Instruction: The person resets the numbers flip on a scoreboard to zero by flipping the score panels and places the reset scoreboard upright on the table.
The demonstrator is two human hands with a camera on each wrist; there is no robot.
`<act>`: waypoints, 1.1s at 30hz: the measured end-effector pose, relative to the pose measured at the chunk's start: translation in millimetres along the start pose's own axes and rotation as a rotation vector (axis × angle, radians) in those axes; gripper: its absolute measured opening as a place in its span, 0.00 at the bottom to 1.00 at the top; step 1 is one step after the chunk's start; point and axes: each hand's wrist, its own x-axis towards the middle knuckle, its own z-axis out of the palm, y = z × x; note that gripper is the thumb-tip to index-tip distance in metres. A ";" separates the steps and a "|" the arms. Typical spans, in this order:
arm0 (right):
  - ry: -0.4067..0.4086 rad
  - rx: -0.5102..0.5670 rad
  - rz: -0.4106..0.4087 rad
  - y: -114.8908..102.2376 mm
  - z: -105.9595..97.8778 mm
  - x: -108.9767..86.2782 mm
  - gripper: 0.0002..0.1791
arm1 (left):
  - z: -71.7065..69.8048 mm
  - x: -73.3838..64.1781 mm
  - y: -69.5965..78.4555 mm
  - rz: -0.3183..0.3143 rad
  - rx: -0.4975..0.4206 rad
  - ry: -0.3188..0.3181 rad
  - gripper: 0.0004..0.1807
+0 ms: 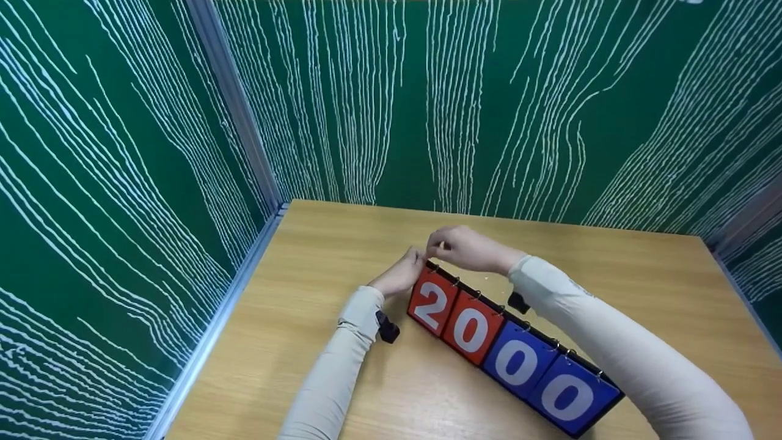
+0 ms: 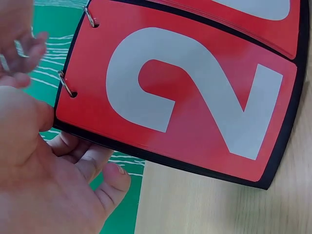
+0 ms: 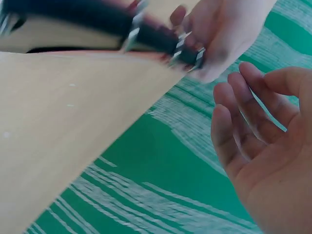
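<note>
A flip scoreboard (image 1: 516, 360) stands tilted on the table, showing 2 and 0 on red cards and 0 and 0 on blue ones. Metal rings hold the cards along its black top edge. My left hand (image 1: 400, 273) grips its upper left corner; in the left wrist view, that hand's thumb (image 2: 41, 116) lies at the corner and its fingers go behind the board. Just beyond this corner is my right hand (image 1: 467, 247), fingers loosely bent. In the right wrist view its palm (image 3: 273, 161) shows nothing held, and it is apart from the blurred board edge (image 3: 97, 24).
The wooden table (image 1: 330, 244) reaches back to a green wall (image 1: 415, 122) with wavy white lines. A similar green panel (image 1: 91, 214) borders the left side. Dark wrist devices (image 1: 387, 327) are strapped to both sleeves. The right forearm (image 1: 629, 342) passes along the board's far side.
</note>
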 end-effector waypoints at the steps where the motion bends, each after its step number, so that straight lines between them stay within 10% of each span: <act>1: -0.002 0.012 0.022 5.6 0.4 1.7 0.13 | 0.3 0.4 0.1 -0.006 0.000 0.004 0.21; 18: -0.187 0.263 0.336 80.1 20.5 16.6 0.18 | 1.9 -0.7 1.8 -0.111 -0.016 0.022 0.21; 33: -0.420 0.373 0.484 92.9 43.3 23.7 0.25 | 2.0 -0.9 2.2 -0.117 -0.023 0.018 0.18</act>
